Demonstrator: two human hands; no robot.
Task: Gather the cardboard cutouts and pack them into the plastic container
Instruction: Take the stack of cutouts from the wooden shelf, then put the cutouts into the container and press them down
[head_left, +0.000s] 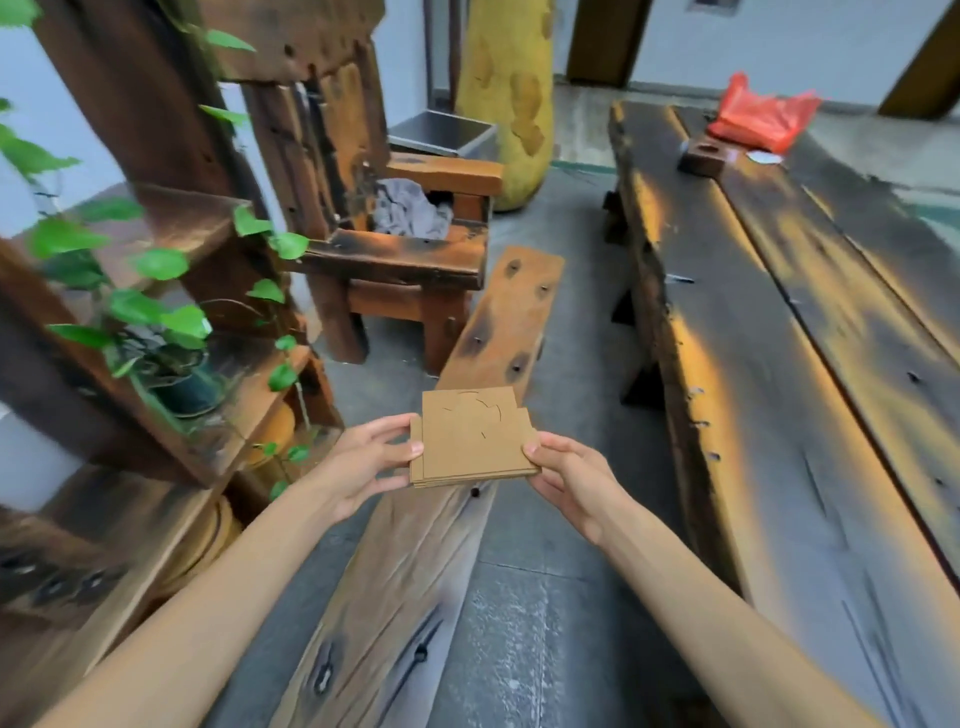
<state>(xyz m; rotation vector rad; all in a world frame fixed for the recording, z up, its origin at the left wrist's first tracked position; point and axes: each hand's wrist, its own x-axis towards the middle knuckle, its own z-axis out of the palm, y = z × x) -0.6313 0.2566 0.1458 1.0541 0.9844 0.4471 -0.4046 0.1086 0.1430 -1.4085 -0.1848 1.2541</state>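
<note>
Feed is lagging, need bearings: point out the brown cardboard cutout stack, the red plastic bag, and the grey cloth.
Brown cardboard cutout stack (470, 434): head view, flat top sheet.
Red plastic bag (761, 117): head view, crumpled middle.
Grey cloth (408, 210): head view, bunched centre.

Cardboard cutouts, stacked and held

A flat brown stack of cardboard cutouts (475, 436), edges slightly staggered, curved cut lines on the top sheet, sits level between the fingers (413, 448), pinched at its left and right edges.
</note>
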